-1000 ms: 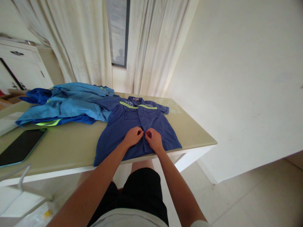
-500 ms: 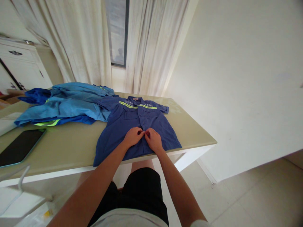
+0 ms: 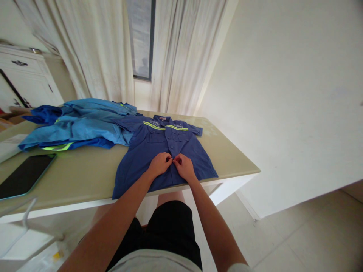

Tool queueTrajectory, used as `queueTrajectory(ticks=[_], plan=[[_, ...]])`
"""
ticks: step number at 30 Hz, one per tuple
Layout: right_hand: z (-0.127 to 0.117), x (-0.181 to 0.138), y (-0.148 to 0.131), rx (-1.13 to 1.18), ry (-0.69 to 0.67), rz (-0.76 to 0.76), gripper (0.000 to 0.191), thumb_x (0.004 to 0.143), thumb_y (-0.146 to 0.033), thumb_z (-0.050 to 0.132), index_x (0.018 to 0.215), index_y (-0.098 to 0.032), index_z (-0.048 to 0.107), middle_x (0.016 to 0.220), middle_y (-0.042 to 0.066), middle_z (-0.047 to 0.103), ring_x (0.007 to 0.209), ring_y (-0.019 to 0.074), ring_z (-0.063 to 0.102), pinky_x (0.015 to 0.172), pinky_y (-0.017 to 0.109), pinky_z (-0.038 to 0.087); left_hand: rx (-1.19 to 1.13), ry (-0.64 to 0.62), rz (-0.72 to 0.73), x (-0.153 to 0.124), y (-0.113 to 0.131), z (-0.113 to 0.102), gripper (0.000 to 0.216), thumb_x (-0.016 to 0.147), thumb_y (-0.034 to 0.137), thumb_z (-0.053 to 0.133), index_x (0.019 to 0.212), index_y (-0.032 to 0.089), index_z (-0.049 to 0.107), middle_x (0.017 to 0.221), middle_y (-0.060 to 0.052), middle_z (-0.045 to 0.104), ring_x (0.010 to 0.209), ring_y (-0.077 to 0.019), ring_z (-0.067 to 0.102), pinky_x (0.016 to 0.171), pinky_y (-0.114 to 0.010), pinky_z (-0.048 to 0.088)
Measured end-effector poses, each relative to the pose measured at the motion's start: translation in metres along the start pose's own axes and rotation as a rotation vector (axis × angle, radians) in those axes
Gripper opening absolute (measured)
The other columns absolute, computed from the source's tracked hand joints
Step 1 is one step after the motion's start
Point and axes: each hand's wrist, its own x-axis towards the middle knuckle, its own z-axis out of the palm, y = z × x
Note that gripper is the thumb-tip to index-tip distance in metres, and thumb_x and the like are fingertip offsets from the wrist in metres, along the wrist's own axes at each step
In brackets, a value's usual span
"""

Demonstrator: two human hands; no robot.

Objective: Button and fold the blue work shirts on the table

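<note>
A dark blue short-sleeved work shirt [image 3: 141,151] with yellow-green chest stripes lies flat, front up, on the beige table [image 3: 85,177], its hem at the near edge. My left hand [image 3: 159,163] and my right hand [image 3: 184,167] meet at the shirt's front placket low down. Both pinch the fabric there with closed fingertips, thumbs almost touching each other. Whatever sits between the fingertips is too small to see.
A heap of lighter blue shirts [image 3: 76,126] with reflective strips lies at the table's back left. A dark tablet [image 3: 24,175] rests near the left front edge. White curtains [image 3: 176,56] hang behind. A white cabinet [image 3: 25,75] stands far left, a wall to the right.
</note>
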Motion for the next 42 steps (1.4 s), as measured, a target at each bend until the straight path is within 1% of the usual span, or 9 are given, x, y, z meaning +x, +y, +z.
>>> queueTrajectory(ticks=[11, 19, 22, 24, 26, 32, 35, 38, 42], plan=[[0.001, 0.008, 0.009, 0.272, 0.014, 0.092, 0.005, 0.083, -0.027, 0.067, 0.082, -0.023, 0.067, 0.077, -0.002, 0.069, 0.071, 0.0159, 0.061, 0.071, 0.027, 0.045, 0.065, -0.016, 0.052, -0.001, -0.001, 0.001, 0.015, 0.096, 0.030, 0.062, 0.090, 0.021, 0.072, 0.094, -0.007, 0.073, 0.090, -0.0238, 0.065, 0.084, -0.036, 0.047], [0.001, 0.009, 0.012, 0.359, -0.002, 0.115, 0.008, 0.082, -0.029, 0.065, 0.080, -0.021, 0.066, 0.073, -0.002, 0.066, 0.069, 0.0162, 0.059, 0.068, 0.027, 0.045, 0.091, -0.037, 0.068, -0.003, 0.002, -0.004, 0.012, 0.096, 0.031, 0.066, 0.091, 0.021, 0.068, 0.096, -0.007, 0.070, 0.093, -0.0248, 0.064, 0.083, -0.036, 0.046], [0.001, 0.008, 0.012, 0.347, -0.006, 0.103, 0.008, 0.082, -0.029, 0.064, 0.080, -0.022, 0.066, 0.073, -0.002, 0.066, 0.069, 0.0161, 0.058, 0.068, 0.027, 0.045, 0.134, 0.022, 0.089, -0.005, 0.005, -0.004, 0.011, 0.095, 0.030, 0.067, 0.103, 0.021, 0.067, 0.106, -0.008, 0.069, 0.100, -0.0258, 0.063, 0.086, -0.037, 0.047], [0.000, 0.008, 0.012, 0.340, -0.007, 0.095, 0.009, 0.082, -0.030, 0.064, 0.079, -0.022, 0.066, 0.073, -0.002, 0.066, 0.068, 0.0161, 0.057, 0.068, 0.027, 0.045, 0.163, 0.057, 0.130, -0.007, 0.008, -0.004, 0.023, 0.095, 0.027, 0.066, 0.117, 0.022, 0.065, 0.118, -0.009, 0.067, 0.108, -0.0266, 0.062, 0.090, -0.038, 0.048], [0.000, 0.008, 0.012, 0.345, -0.003, 0.088, 0.010, 0.082, -0.031, 0.064, 0.079, -0.022, 0.066, 0.072, -0.002, 0.065, 0.067, 0.0160, 0.057, 0.067, 0.027, 0.044, 0.195, 0.055, 0.182, -0.009, 0.011, -0.006, 0.028, 0.096, 0.025, 0.064, 0.124, 0.024, 0.063, 0.125, -0.009, 0.064, 0.113, -0.0269, 0.060, 0.094, -0.039, 0.048], [0.001, 0.008, 0.014, 0.375, -0.011, 0.084, 0.014, 0.083, -0.035, 0.062, 0.080, -0.022, 0.065, 0.071, -0.001, 0.065, 0.067, 0.0162, 0.057, 0.064, 0.026, 0.045, 0.271, 0.023, 0.210, -0.011, 0.022, -0.011, 0.015, 0.099, 0.022, 0.056, 0.109, 0.022, 0.067, 0.122, -0.011, 0.063, 0.113, -0.0274, 0.057, 0.095, -0.040, 0.047], [0.002, 0.009, 0.015, 0.410, -0.006, 0.100, 0.018, 0.083, -0.038, 0.063, 0.079, -0.021, 0.066, 0.070, -0.001, 0.065, 0.067, 0.0160, 0.057, 0.063, 0.025, 0.044, 0.310, 0.032, 0.217, -0.012, 0.026, -0.010, 0.017, 0.100, 0.020, 0.052, 0.108, 0.021, 0.067, 0.120, -0.012, 0.064, 0.112, -0.0280, 0.058, 0.093, -0.040, 0.047], [0.003, 0.008, 0.015, 0.422, 0.047, 0.110, 0.023, 0.084, -0.042, 0.064, 0.080, -0.020, 0.069, 0.072, 0.001, 0.067, 0.067, 0.0165, 0.058, 0.064, 0.026, 0.046, 0.306, 0.046, 0.229, -0.012, 0.025, -0.008, 0.019, 0.103, 0.025, 0.051, 0.109, 0.021, 0.068, 0.114, -0.013, 0.067, 0.109, -0.0286, 0.060, 0.093, -0.041, 0.046], [0.002, 0.007, 0.019, 0.365, 0.173, 0.140, 0.032, 0.093, -0.043, 0.052, 0.093, -0.019, 0.073, 0.076, 0.003, 0.069, 0.072, 0.0187, 0.061, 0.067, 0.027, 0.049, 0.249, 0.028, 0.171, -0.008, 0.019, -0.005, 0.037, 0.109, 0.034, 0.036, 0.101, 0.020, 0.069, 0.103, -0.012, 0.070, 0.098, -0.0263, 0.064, 0.091, -0.039, 0.047]])
